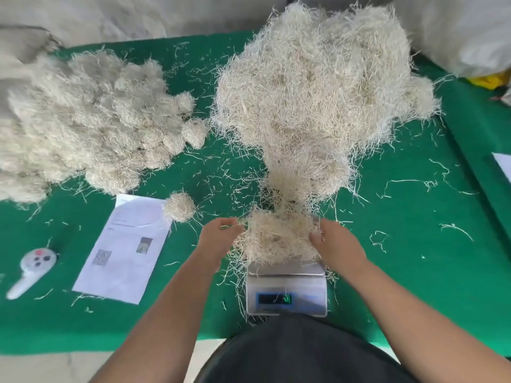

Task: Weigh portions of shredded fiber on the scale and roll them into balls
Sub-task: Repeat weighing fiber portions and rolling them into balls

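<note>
A pale portion of shredded fiber [276,236] lies on the steel platform of a small digital scale [287,297] at the near table edge. My left hand [218,239] cups its left side and my right hand [334,244] presses its right side, fingers curled into the strands. Behind the scale rises a big loose fiber heap [318,87], its lower tail reaching down to the portion. A single rolled ball [179,207] rests left of the scale. Many finished balls are piled in a mound [91,123] at the far left.
A green cloth [414,244] covers the table, strewn with stray strands. A printed paper sheet [124,250] and a white handheld device [31,268] lie at the near left. White sacks [467,29] stand at the back right, and another paper corner [504,164] shows at the right edge.
</note>
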A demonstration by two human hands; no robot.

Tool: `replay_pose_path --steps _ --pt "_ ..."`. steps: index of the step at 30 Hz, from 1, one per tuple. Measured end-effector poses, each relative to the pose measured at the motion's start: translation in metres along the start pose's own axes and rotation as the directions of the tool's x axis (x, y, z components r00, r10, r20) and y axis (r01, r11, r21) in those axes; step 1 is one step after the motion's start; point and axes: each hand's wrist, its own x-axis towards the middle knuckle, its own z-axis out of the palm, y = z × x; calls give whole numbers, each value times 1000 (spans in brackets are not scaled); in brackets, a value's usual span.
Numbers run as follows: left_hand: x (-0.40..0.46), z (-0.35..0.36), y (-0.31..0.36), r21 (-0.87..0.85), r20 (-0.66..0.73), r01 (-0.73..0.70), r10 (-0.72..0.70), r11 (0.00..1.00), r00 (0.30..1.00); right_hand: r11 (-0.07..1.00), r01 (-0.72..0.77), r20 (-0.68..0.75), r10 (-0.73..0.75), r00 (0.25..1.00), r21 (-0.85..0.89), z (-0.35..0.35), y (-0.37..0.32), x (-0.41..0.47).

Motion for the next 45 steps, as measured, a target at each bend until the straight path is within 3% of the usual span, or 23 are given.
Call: replay_pose_path --steps 3,5,7,9,12,14,17,20,22,23,25,26,27,29,32,36,45 --pt "-6 2 -3 -21 -24 6 -7 1000 1000 1000 -14 11 14 1000 9 2 7 5" --pt "-12 17 0 -14 6 -25 25 1000 1000 987 -14 67 3 998 162 3 4 5" --pt "-21 37 4 -23 86 -69 71 997 994 948 10 140 -57 988 317 2 -1 3" --pt "-26 55 4 -48 115 -119 124 992 986 935 103 133 -156 979 339 1 -5 1" --pt "-29 63 5 -93 105 -133 143 987 984 964 197 148 -224 963 176 0 -8 -2" --pt "-28 58 4 -167 123 -80 101 983 987 972 228 168 -234 958 54 1 -9 -2" --pt "-26 32 3 -140 77 23 -13 990 997 966 246 137 -233 963 -81 -1 -9 -2" --pt "-26 -6 0 37 10 52 -53 998 999 963 242 121 -227 966 -121 -7 -4 -3" --pt "-24 -27 -2 314 -40 39 -28 949 999 959 242 118 -226 967 -147 -8 -2 -4" --pt "-24 -35 -2 492 -54 34 -9 870 998 956 251 120 -234 965 -154 -8 -3 -5" --pt "-27 -38 -1 784 -72 52 8 619 997 951 273 129 -255 958 -147 -8 -4 -7" --pt "-30 -34 0 851 -81 63 12 521 997 948 287 145 -267 953 -137 -9 -5 -7" --pt "-33 -27 0 867 -89 61 34 495 995 944 304 161 -282 946 -128 -10 -5 -7" --pt "-37 -9 0 809 -73 -45 177 586 981 933 345 156 -327 932 -104 -13 -5 -9" --pt "-45 19 0 617 -31 -298 401 729 916 927 374 -9 -373 928 38 -18 -8 -13" --pt "-52 38 1 550 51 -469 532 691 845 926 365 -211 -340 917 97 -23 -10 -15" --pt "-57 45 3 550 53 -531 608 645 793 931 334 -202 -303 931 146 -24 -10 -20"
